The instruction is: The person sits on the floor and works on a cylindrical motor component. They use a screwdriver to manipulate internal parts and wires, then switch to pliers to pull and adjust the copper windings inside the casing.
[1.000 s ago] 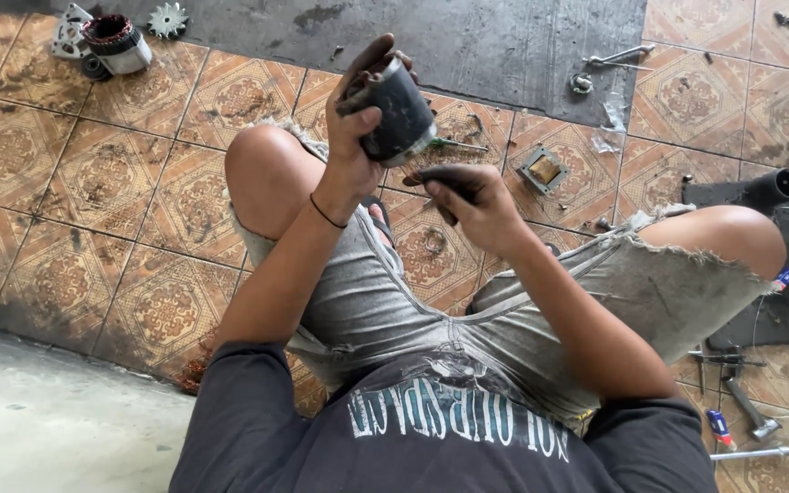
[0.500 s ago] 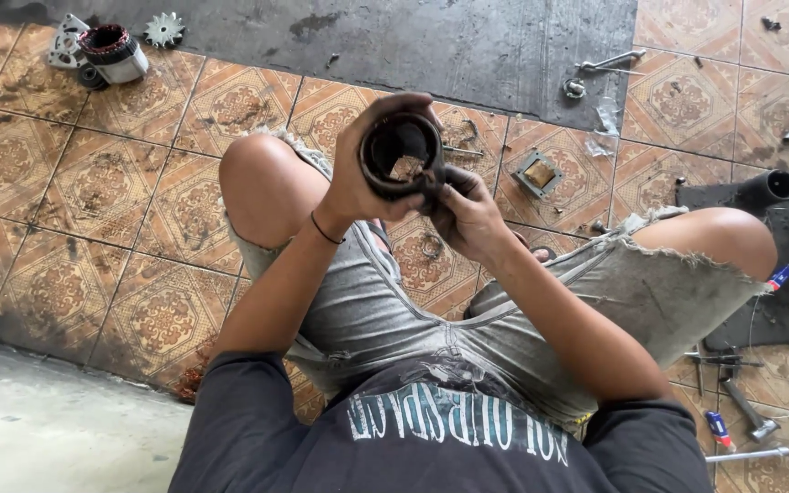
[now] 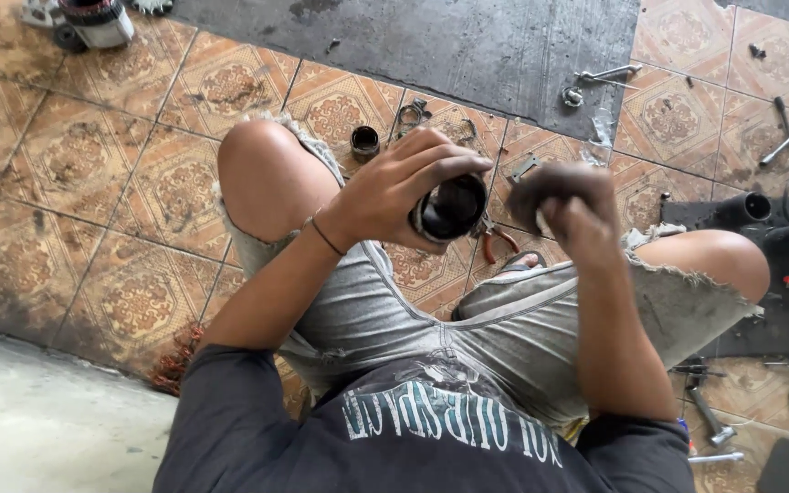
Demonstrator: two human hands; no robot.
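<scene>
Person was sitting on the patterned tile floor, left hand clamped around a dark round metal housing held above the knees. Right hand was just beside it, blurry, grip closed, couldn't tell on what. Red-handled pliers lay underneath.

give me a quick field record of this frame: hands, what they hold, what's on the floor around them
left hand: left hand grips a dark metal cylinder, open end facing up
right hand: right hand closed and blurred beside the cylinder; what it holds cannot be told
posture: seated on tiled floor, knees apart
near hands: small dark ring part, red-handled pliers
farther: dark mat, wrench, motor part at top left
</scene>
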